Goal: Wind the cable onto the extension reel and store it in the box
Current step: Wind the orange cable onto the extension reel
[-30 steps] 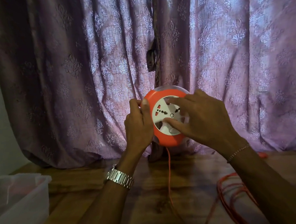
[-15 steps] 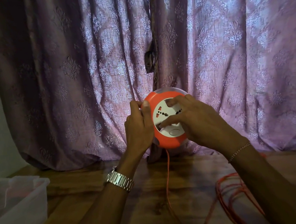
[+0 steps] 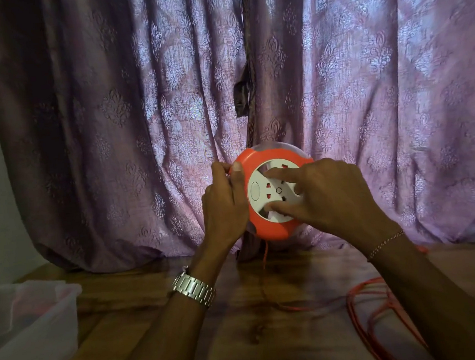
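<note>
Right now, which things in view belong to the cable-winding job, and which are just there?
Job:
orange reel, held up off the table
left hand gripping its rim
right hand, fingers on the white hub
loose orange cable
clear box

Just there:
purple curtain
wooden table
wristwatch

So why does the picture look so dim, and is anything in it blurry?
Head view: light comes only through the curtain, so the table and forearms sit in shadow; the orange reel is fairly sharp, the loose cable smears, and the box at the wide-angle edge looks soft.
</note>
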